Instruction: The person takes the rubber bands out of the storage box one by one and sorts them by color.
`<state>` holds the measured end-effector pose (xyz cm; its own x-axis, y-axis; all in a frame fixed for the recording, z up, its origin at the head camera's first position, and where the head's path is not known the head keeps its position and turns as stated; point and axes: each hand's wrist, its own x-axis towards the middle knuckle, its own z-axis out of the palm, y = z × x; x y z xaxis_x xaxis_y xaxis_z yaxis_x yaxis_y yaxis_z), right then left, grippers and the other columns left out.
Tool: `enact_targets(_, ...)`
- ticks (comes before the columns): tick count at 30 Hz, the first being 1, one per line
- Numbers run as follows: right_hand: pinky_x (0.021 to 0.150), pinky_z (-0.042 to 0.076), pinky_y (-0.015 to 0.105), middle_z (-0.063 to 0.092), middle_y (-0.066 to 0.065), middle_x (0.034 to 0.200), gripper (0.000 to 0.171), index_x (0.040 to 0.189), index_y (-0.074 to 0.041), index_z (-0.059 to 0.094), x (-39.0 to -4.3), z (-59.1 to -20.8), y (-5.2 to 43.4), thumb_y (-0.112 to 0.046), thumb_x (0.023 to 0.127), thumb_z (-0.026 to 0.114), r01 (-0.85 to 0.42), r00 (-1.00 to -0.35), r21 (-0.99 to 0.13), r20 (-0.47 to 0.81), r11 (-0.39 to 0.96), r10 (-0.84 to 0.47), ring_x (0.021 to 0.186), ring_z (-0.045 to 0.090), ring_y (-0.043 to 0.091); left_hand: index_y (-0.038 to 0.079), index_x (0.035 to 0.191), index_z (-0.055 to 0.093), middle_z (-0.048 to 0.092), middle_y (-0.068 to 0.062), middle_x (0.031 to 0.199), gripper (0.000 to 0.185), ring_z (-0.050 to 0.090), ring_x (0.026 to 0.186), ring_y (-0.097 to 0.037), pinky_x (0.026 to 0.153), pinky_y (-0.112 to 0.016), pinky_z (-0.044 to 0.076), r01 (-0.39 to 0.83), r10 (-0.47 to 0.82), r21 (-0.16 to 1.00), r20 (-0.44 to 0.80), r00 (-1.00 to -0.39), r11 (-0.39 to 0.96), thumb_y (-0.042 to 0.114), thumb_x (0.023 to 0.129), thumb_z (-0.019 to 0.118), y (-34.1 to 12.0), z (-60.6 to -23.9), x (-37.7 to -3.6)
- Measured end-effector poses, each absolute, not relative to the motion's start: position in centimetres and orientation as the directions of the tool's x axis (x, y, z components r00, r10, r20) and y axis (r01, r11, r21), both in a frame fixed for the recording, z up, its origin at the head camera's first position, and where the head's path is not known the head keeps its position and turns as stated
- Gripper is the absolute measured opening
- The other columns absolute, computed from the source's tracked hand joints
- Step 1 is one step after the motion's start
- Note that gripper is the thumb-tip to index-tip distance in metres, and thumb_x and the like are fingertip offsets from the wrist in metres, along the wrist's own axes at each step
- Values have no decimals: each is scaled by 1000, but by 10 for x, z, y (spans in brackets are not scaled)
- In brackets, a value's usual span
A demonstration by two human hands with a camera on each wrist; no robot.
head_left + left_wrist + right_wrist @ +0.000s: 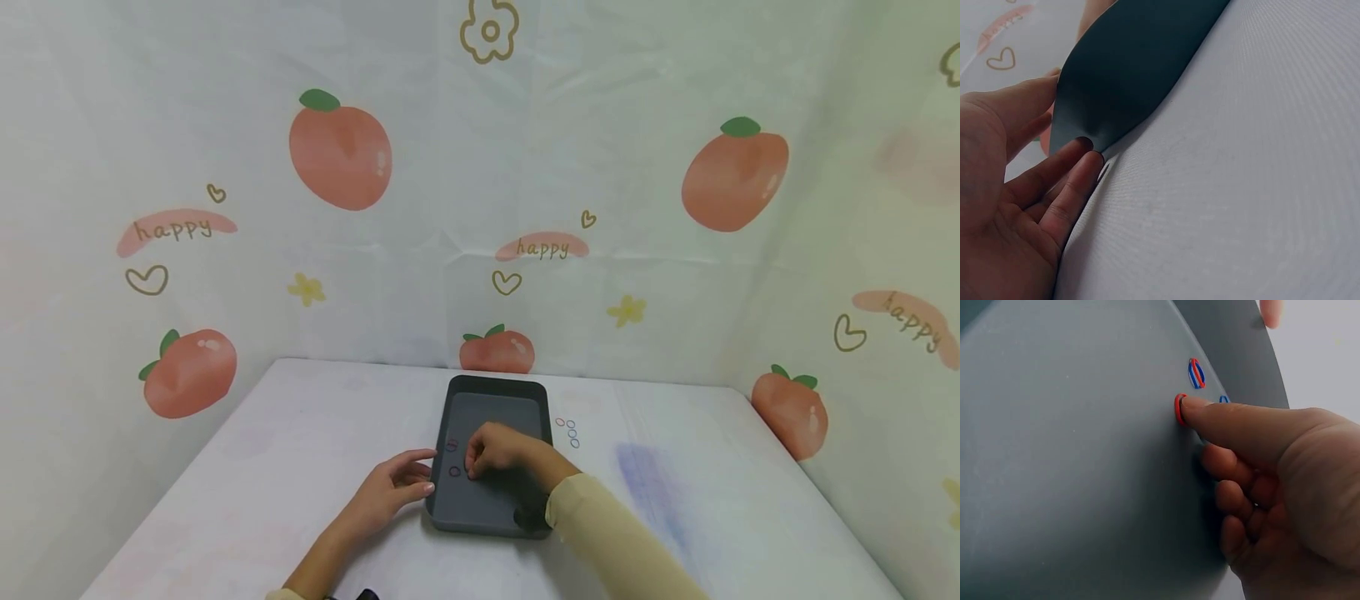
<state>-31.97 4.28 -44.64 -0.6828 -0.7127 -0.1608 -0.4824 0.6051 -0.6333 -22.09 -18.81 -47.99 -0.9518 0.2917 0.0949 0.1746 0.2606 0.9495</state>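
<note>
Rings are partly moved: the dark tray (491,400) near the centre of the head view holds a few small rubber rings (452,446), while 4 more rings (567,432) lie on the table (285,433) just beside its right rim. Judging by that, some work is done and those 4 remain outside.

In the right wrist view, the right hand (1272,481) presses its straight forefinger onto a red ring (1179,409) on the tray floor, the other fingers loosely curled and holding nothing. A red-and-blue ring (1195,373) lies near it, toward the upper middle of that frame.

At lower centre of the head view, the left hand (390,492) rests flat with relaxed fingers touching the tray's left wall, as the left wrist view confirms.

Open tabletop lies to both sides. A patterned curtain (337,158) closes in the back and sides, and the tray's raised rim stands between the right hand and the loose rings.
</note>
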Motion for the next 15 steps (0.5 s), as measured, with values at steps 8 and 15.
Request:
enact_targets(8,58,39,20,56,-8,62,16,69,-10,67,-317,-445,38,-4,82,75,-533,-670,-566,-171,629,-722,59,48,5,4,137,52,65,-14,114,52,64,100,-22,83,-28,50,181,294,950,102,-950,256,19,90,70,-188,-481,-221)
enact_targets(15,58,38,21,55,-8,64,17,71,-11,66,-316,-442,38,-5,85,72,-534,-654,-557,-204,636,-729,60,48,5,3,137,52,65,-14,113,52,64,100,-23,83,-29,51,182,293,947,101,-951,265,19,91,70,-188,-482,-221)
